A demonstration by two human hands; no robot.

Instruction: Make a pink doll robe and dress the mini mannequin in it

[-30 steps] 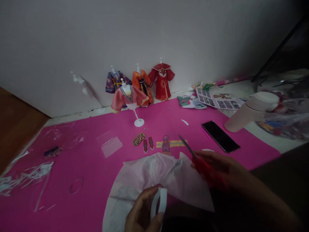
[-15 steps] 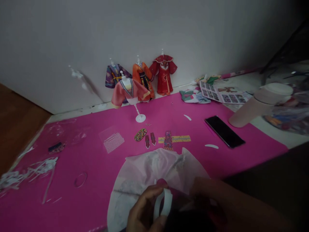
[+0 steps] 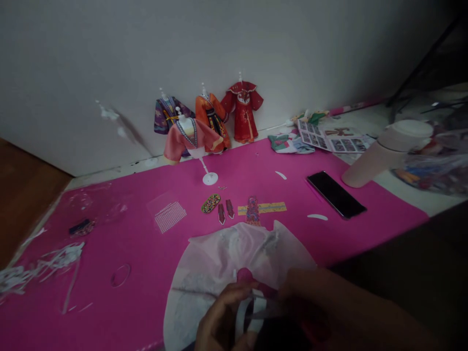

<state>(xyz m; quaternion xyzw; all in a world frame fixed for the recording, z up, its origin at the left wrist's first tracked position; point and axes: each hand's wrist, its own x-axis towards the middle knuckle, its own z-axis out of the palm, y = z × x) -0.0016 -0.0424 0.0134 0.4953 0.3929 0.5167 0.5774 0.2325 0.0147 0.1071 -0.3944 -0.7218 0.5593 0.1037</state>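
Observation:
At the bottom centre, my left hand (image 3: 215,317) is closed, pinching a thin roll of white tape (image 3: 240,319) between thumb and fingers. My right hand (image 3: 310,287) lies in deep shadow just to its right, with fingers bent. A grey blade and a dim red handle show by it, apparently scissors (image 3: 268,311), the blade reaching across to the tape. Under both hands a sheer whitish piece of fabric (image 3: 204,258) is spread in a half circle. A dark shape covers the bottom middle and hides part of the right hand.
Beyond the fabric lie patterned fabric pieces (image 3: 253,210), an oval beaded piece (image 3: 211,203) and a bead sheet (image 3: 170,217). A doll stand in a pink robe (image 3: 192,136) stands behind. A phone (image 3: 336,194) and bottle (image 3: 387,151) are right; white scraps (image 3: 58,261) left.
My right hand has moved slightly left, and the grey blade now shows against the tape. The tape roll has turned a little in my left hand. The whole view has shifted slightly.

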